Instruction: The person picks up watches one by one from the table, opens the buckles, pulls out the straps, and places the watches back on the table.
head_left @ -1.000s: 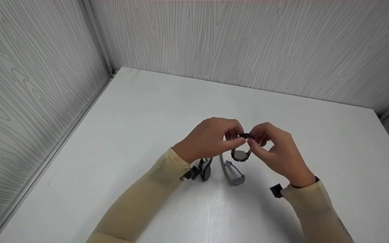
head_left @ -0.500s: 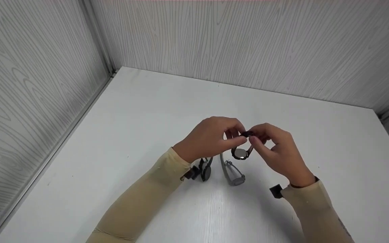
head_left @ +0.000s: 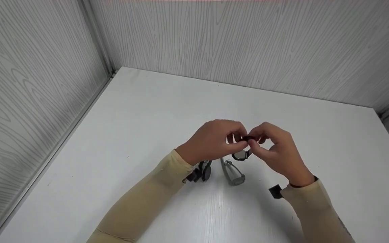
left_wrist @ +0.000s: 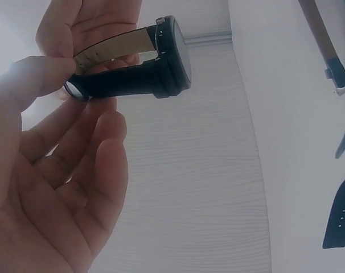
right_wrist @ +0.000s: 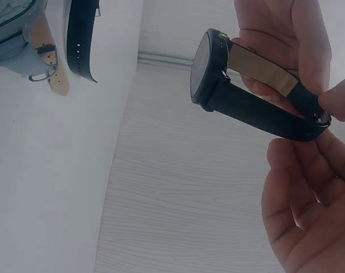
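Both hands pinch the strap of a wristwatch [head_left: 239,155] at its buckle end, above the white table. The strap is dark outside and tan inside, closed into a loop with the round case [right_wrist: 201,68] hanging away from the fingers. My left hand [head_left: 211,141] grips from the left with thumb and fingertips. From the right, my right hand [head_left: 279,148] pinches the same spot, fingertips almost meeting the left ones. A metal buckle [left_wrist: 76,91] shows at the left thumb, partly covered by fingers.
On the table nearer the body lie a grey watch [head_left: 237,181] and a black watch [head_left: 207,172], the latter partly behind the left wrist's camera. A black strap with holes [right_wrist: 80,45] shows in the right wrist view. Wood-grain panels [head_left: 214,40] enclose the table.
The left hand has shifted slightly right and down, bringing the fingertips closer together. Less of the held watch shows below them now. The right hand and the watches on the table stay nearly still.
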`<state>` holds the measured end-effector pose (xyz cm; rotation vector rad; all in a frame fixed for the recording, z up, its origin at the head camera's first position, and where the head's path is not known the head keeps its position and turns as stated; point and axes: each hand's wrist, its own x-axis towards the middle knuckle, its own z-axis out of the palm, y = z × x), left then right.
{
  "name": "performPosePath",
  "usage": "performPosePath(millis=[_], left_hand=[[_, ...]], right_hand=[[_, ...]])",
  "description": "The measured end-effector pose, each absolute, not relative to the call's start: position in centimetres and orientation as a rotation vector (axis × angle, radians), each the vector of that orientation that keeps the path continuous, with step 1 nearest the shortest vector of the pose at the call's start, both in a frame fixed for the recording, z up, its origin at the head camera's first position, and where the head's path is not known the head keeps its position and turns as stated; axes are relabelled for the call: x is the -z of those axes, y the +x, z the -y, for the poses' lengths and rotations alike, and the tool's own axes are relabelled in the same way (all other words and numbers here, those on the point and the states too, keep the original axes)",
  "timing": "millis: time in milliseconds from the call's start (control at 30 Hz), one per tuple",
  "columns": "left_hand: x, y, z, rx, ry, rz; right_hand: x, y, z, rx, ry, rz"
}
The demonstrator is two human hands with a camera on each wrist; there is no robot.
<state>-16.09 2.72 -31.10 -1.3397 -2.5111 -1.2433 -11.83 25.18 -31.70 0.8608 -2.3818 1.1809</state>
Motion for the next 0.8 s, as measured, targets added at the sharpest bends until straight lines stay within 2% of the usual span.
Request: performPosePath(millis=[367, 800], left_hand=[[31.3, -15.8, -3.0, 1.443, -1.269, 2.542], [31.2, -15.8, -3.2, 1.486, -1.242, 2.504]], right_hand=[[32.0, -11.9, -24.9, -1.22, 0.813, 2.374], [32.0, -11.6, -24.2, -1.497, 0.711, 2.315]])
